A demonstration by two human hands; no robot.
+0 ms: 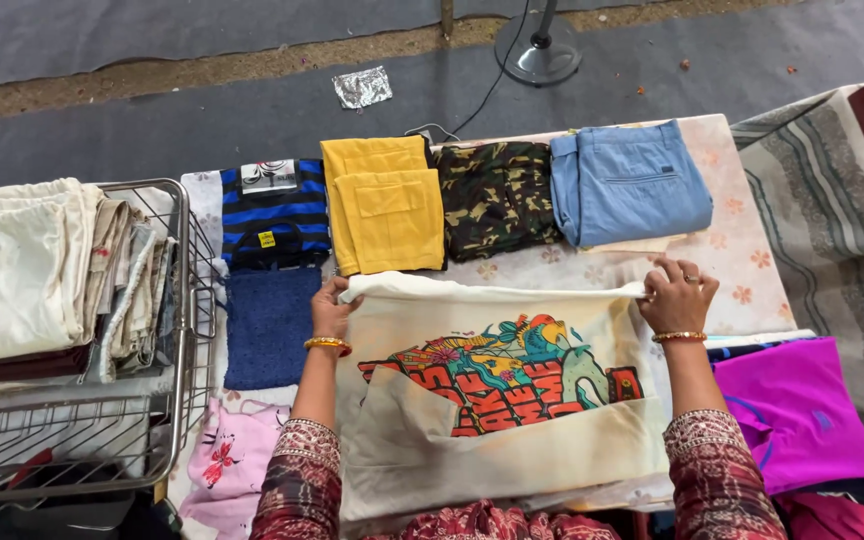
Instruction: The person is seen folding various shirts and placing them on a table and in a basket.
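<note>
A cream T-shirt point(497, 450) with a bright multicoloured print lies spread across the table in front of me, its lower part folded up over the print. My left hand point(330, 312) pinches the shirt's far left edge. My right hand point(678, 294) grips the far right edge. Both wrists wear gold bangles and both sleeves are dark red patterned.
Folded clothes line the far side: blue-and-black striped top point(275, 212), yellow shorts point(384, 205), camouflage piece point(496, 198), light blue shorts point(630, 182). A dark blue cloth point(268, 328), pink garment point(229, 460), magenta shirt point(797, 412). Wire basket point(178, 300) holds cream fabrics at left. A fan base point(539, 55) stands on the floor.
</note>
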